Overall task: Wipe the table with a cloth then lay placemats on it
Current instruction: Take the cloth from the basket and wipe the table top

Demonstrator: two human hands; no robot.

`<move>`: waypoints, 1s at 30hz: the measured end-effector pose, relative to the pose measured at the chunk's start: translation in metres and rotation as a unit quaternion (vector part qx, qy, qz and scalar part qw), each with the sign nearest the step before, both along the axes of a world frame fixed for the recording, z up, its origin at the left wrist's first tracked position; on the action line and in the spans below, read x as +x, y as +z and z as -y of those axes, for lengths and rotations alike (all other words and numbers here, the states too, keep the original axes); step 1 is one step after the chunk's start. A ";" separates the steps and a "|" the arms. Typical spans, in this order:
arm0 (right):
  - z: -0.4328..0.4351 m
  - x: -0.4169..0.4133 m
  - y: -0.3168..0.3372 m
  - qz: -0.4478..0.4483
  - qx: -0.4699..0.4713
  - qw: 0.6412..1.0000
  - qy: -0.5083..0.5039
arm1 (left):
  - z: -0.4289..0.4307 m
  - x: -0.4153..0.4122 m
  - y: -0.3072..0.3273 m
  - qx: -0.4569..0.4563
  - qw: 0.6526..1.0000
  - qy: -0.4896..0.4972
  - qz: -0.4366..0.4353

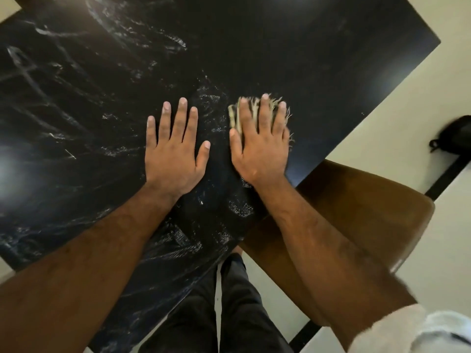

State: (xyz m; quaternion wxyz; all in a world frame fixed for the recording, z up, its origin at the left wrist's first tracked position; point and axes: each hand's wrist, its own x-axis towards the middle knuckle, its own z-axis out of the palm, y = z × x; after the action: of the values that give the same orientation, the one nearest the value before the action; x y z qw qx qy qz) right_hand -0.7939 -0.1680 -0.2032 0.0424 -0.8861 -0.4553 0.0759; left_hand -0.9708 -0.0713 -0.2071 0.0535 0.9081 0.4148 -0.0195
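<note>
The right hand (pixel 260 141) lies flat with its fingers spread wide, palm down, pressing a pale frayed cloth (pixel 235 115) against the dark table (pixel 305 59). It does not grip the cloth; the open palm simply pins it to the surface. The cloth sits just right of the frame's centre, near the table's right edge. The left hand (pixel 175 149) is likewise released, fingers splayed, palm flat on the bare tabletop just left of centre, holding nothing. The two hands lie side by side, close but apart.

Most of the cloth is hidden under the right hand: only a strip beside the index finger and loose threads past the fingertips and along the little-finger side show, and they are blurred. The table's left and top parts run out of the frame, and whitish smears streak its surface from the upper left down to the lower middle.

Both forearms reach up from the bottom corners of the frame, roughly straight, converging toward the centre. A white sleeve (pixel 418 329) shows at the lower right. A brown chair (pixel 356 200) stands below the right arm, and a black bag (pixel 453 136) lies on the floor at the right edge.
</note>
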 end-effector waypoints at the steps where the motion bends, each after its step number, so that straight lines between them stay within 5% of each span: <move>1: 0.014 -0.007 0.003 -0.009 -0.004 1.000 0.023 | 0.002 0.004 0.001 0.000 1.000 -0.012 0.001; 4: 0.059 -0.011 0.006 -0.017 -0.033 0.999 0.025 | 0.014 0.017 -0.002 -0.007 0.999 -0.046 0.004; 10: 0.029 0.069 0.001 -0.006 -0.016 0.989 -0.150 | 0.019 0.019 -0.004 -0.009 0.999 -0.043 0.008; 15: -0.042 0.051 -0.006 0.023 0.016 0.997 -0.069 | 0.019 0.019 -0.002 -0.006 0.999 -0.044 0.004; 20: 0.021 -0.004 0.011 -0.019 -0.012 0.998 0.054 | 0.018 0.021 0.007 -0.010 0.999 -0.046 0.008; 25: 0.068 0.021 0.008 -0.005 -0.037 0.998 -0.056 | 0.020 0.020 0.008 -0.009 0.999 -0.040 0.008; 30: -0.008 0.050 0.002 -0.005 0.003 0.995 -0.099 | 0.021 0.019 0.005 -0.008 0.999 -0.036 0.011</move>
State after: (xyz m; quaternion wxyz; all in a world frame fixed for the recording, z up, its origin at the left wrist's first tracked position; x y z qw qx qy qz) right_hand -0.7437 -0.1602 -0.2009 0.0551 -0.9261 -0.3658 0.0745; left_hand -0.9513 -0.0926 -0.2016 0.0640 0.9223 0.3807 -0.0150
